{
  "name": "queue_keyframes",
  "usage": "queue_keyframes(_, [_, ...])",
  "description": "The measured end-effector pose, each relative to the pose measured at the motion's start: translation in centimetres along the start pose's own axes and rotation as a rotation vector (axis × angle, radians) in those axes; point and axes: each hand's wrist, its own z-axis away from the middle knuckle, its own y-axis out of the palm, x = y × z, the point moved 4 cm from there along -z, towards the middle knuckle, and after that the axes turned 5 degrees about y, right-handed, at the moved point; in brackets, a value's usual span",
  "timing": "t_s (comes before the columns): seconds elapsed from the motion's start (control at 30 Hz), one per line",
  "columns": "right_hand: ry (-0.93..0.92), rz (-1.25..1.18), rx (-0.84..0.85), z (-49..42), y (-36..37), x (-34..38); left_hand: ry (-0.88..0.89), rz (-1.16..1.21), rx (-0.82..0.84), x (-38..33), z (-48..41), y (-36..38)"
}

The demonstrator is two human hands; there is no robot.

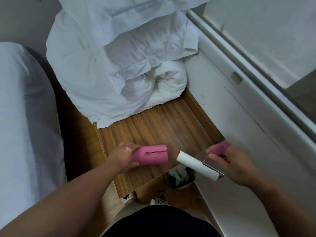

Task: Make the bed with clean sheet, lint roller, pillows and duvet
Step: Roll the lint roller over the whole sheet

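While held above wooden surface (pixel 162 127), lint roller (pixel 196 165) sits in right grip (pixel 234 165), clenched on handle; left grip (pixel 124 158) clasps pink cover (pixel 150 156). Roll's long axis points at cover's open end, just apart.

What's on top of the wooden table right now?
A heap of white bedding covers the far half of the table; the near half shows bare wood. Anything beneath the heap is hidden. The left hand holds a pink cover over the near part.
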Motion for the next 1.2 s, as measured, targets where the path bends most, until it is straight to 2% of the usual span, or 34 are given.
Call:
queue_keyframes(0.07, [0.032,-0.089,-0.091,0.8,-1.6,-0.8,-0.050,0.012,-0.005,-0.4,0.4,0.1])
queue_keyframes(0.17, [0.090,-0.437,-0.153,1.3,-2.1,-0.5,-0.134,0.022,-0.016,-1.4,0.8,0.0])
queue_keyframes(0.23, [0.106,-0.678,-0.175,1.1,-1.4,0.7,-0.147,0.100,-0.145,-2.8,1.5,-0.8])
queue_keyframes(0.27, [0.131,-0.802,-0.163,0.8,-0.7,1.4,-0.159,0.204,-0.229,-3.7,2.1,-1.5])
queue_keyframes(0.33, [0.205,-1.049,-0.116,0.1,1.2,2.8,-0.219,0.585,-0.335,-5.6,4.1,-3.0])
queue_keyframes(0.43, [0.297,-1.334,-0.012,-1.4,4.5,5.6,-0.350,1.283,-0.294,-7.0,7.3,-3.5])
queue_keyframes(0.5, [0.347,-1.438,0.052,-2.2,6.6,7.8,-0.417,1.482,-0.275,-6.1,9.5,-2.9])
queue_keyframes(0.6, [0.364,-1.483,0.155,-3.2,9.5,11.7,-0.505,1.527,-0.340,-3.4,12.5,-2.5])
queue_keyframes(0.73, [0.350,-1.402,0.253,-4.2,13.2,17.3,-0.553,1.501,-0.492,1.6,15.9,-3.0])
queue_keyframes(0.9, [0.316,-1.302,0.188,-6.7,17.6,23.4,-0.618,1.512,-0.525,10.8,21.0,-2.2])
queue_keyframes(0.97, [0.254,-1.193,0.219,-7.8,19.7,26.7,-0.645,1.528,-0.537,15.7,23.7,-1.7])
queue_keyframes(1.07, [0.058,-0.724,0.381,-9.3,23.8,33.2,-0.698,1.494,-0.546,23.2,28.2,-1.5])
queue_keyframes(1.2, [-0.328,0.165,0.683,-9.9,29.3,43.3,-0.742,1.445,-0.515,31.5,32.8,-1.9])
